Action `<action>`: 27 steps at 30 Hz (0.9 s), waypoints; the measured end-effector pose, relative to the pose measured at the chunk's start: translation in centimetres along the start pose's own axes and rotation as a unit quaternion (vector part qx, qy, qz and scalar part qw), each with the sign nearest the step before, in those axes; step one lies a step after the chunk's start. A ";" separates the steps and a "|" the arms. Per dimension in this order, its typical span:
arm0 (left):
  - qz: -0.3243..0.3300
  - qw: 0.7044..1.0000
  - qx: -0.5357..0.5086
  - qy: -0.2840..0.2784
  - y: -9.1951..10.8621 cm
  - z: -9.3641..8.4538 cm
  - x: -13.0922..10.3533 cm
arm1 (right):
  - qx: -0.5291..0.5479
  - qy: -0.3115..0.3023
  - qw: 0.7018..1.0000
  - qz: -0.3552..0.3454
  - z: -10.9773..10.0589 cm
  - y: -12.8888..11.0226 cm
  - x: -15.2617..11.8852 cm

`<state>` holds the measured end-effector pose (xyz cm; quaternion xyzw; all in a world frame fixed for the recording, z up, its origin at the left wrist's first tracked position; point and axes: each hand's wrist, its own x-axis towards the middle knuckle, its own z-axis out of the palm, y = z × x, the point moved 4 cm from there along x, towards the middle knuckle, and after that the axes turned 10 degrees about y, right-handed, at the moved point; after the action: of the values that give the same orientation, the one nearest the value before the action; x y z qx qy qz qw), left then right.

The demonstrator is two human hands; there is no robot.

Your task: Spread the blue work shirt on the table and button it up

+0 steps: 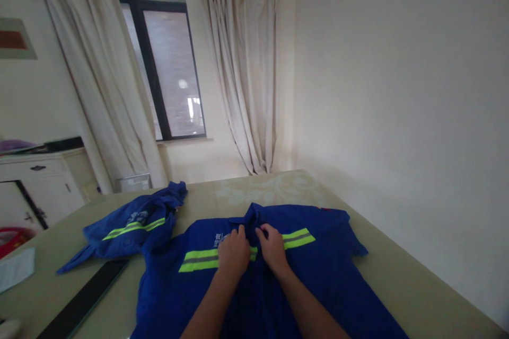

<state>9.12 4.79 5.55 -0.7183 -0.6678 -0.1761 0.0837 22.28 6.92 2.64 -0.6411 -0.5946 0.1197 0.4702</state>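
A blue work shirt (318,259) with a yellow-and-grey reflective stripe across the chest lies spread flat, front up, on the pale bed surface (417,286). My left hand (234,251) and my right hand (272,246) rest side by side at the shirt's front placket, just below the collar (251,216). Fingers of both hands pinch the fabric edges at the chest. A second blue garment (131,228) with the same reflective stripe lies crumpled to the left, untouched.
A long dark flat bar (83,299) lies at the lower left beside the shirt. A white cabinet (40,185) stands at the left, with a window (167,69) and beige curtains (246,74) behind the bed. A plain wall runs along the right.
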 end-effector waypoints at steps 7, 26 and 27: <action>0.031 0.996 -0.080 0.034 -0.4 2.9 0.8 | 0.096 0.046 0.994 -0.009 0.1 0.3 -0.3; -0.003 0.976 -0.193 0.097 -0.8 1.4 0.2 | 0.054 -0.013 0.997 -0.053 -0.4 -1.5 -1.0; 0.003 0.979 -0.183 0.094 -0.7 1.5 0.1 | 0.044 -0.010 0.998 -0.048 -0.5 -1.6 -1.0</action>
<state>8.62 5.50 4.17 -0.7037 -0.6115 -0.3615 0.0140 21.34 5.53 3.67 -0.5890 -0.6239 0.1293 0.4971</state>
